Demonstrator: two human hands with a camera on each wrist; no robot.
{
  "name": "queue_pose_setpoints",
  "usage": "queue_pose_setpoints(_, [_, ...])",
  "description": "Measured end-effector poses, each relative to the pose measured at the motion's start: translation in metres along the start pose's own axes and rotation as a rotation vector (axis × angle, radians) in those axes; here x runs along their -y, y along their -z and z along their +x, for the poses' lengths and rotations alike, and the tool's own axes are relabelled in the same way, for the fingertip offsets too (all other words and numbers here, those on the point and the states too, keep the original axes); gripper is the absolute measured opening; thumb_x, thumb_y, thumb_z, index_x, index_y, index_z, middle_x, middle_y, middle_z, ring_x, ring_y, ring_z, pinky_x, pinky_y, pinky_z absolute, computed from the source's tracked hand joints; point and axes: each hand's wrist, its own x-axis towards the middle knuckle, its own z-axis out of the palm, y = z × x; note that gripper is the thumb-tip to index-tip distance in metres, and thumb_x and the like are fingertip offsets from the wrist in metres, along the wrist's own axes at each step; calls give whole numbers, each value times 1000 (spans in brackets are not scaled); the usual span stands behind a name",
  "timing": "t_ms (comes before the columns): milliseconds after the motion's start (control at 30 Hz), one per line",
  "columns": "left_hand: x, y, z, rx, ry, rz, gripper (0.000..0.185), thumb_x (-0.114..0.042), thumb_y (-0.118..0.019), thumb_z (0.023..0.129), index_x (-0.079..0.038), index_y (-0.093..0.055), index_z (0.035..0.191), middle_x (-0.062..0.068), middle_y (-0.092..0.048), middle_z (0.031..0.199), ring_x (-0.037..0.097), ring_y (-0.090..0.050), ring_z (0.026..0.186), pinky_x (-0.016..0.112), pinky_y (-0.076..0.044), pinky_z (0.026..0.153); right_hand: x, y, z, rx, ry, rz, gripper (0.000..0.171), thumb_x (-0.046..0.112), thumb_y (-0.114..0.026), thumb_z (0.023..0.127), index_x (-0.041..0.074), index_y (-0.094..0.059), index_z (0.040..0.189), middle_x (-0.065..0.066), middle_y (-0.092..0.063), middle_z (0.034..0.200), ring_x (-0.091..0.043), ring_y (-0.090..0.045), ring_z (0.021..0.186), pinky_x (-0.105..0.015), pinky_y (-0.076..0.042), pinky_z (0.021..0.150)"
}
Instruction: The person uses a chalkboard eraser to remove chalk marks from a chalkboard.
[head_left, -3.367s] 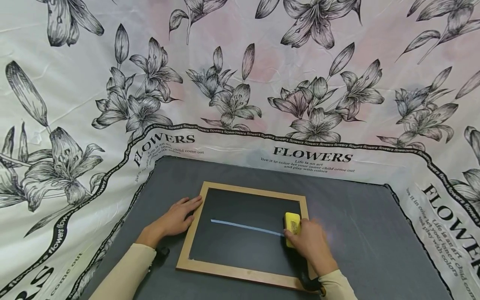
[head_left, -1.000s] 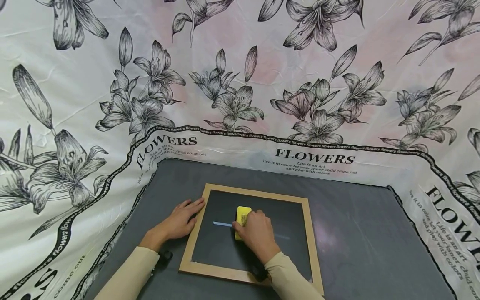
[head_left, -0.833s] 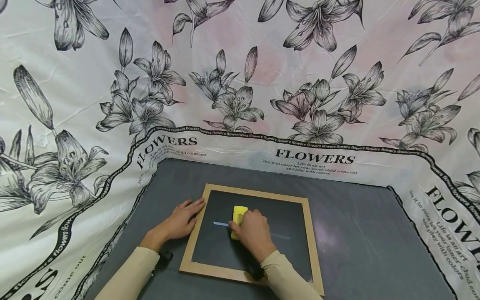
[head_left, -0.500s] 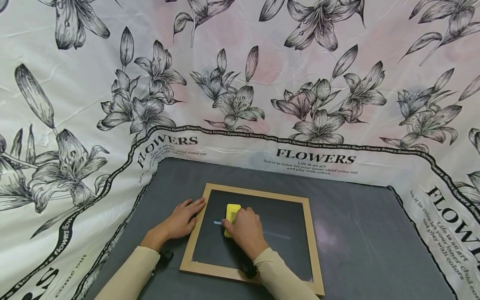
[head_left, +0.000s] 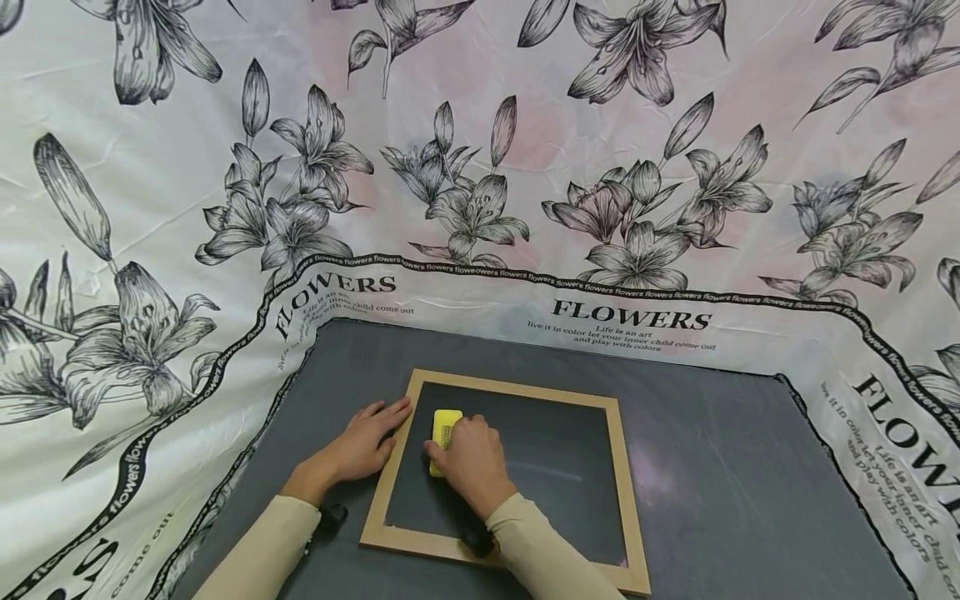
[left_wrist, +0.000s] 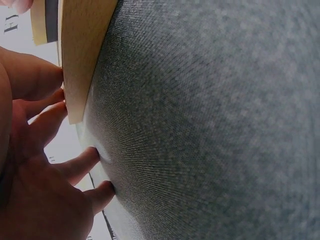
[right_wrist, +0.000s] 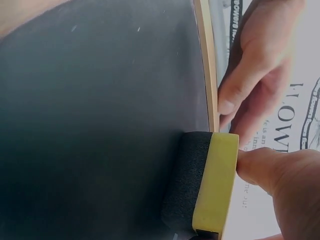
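A small blackboard (head_left: 540, 433) in a light wooden frame (head_left: 630, 500) lies flat on the grey table. My right hand (head_left: 474, 462) grips a yellow eraser (head_left: 442, 433) near the board's left side. In the right wrist view the eraser's dark felt (right_wrist: 187, 180) faces the board surface, with the thumb against its yellow back. My left hand (head_left: 363, 442) rests at the frame's left edge with fingers extended. Seen from the left wrist, its thumb and some fingertips touch the frame's side (left_wrist: 82, 60), while others press on the cloth. A faint pale streak (head_left: 555, 473) crosses the board's right half.
Grey cloth (head_left: 720, 467) covers the table, extending to the right of the board. White floral fabric (head_left: 480, 208) printed with the word FLOWERS rises behind and along both sides. A black strap device sits at each wrist.
My right hand has slid the eraser leftward from the board's right edge, and the blue-white chalk line has disappeared along its path, leaving a faint streak. The left hand stays at the frame.
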Motion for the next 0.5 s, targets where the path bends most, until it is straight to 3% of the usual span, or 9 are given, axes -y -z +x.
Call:
queue_pose_setpoints(200, [0, -1, 0, -6, -11, -11, 59, -5, -59, 109, -4, -46, 167, 16, -39, 176, 61, -32, 158, 82, -24, 123, 8, -4, 2, 13, 5, 3, 61, 57, -84, 92, -2, -79, 107, -10, -63, 85, -21, -62, 65, -37, -61, 61])
queue_pose_setpoints(367, [9, -6, -2, -67, -87, -44, 58, -10, -58, 110, -7, -47, 167, 13, -40, 176, 64, -35, 154, 84, -25, 119, 15, -6, 3, 26, 1, 0, 62, 57, -83, 92, -2, -79, 109, -10, -64, 87, -22, -63, 65, -37, -61, 60])
queue_pose_setpoints(500, [4, -4, -2, -58, -69, -53, 58, -7, -58, 109, -5, -48, 166, 16, -41, 176, 65, -34, 154, 84, -24, 120, 19, -8, 3, 28, 3, 7, 61, 56, -85, 92, -2, -79, 110, -10, -64, 87, -22, -64, 65, -37, -62, 60])
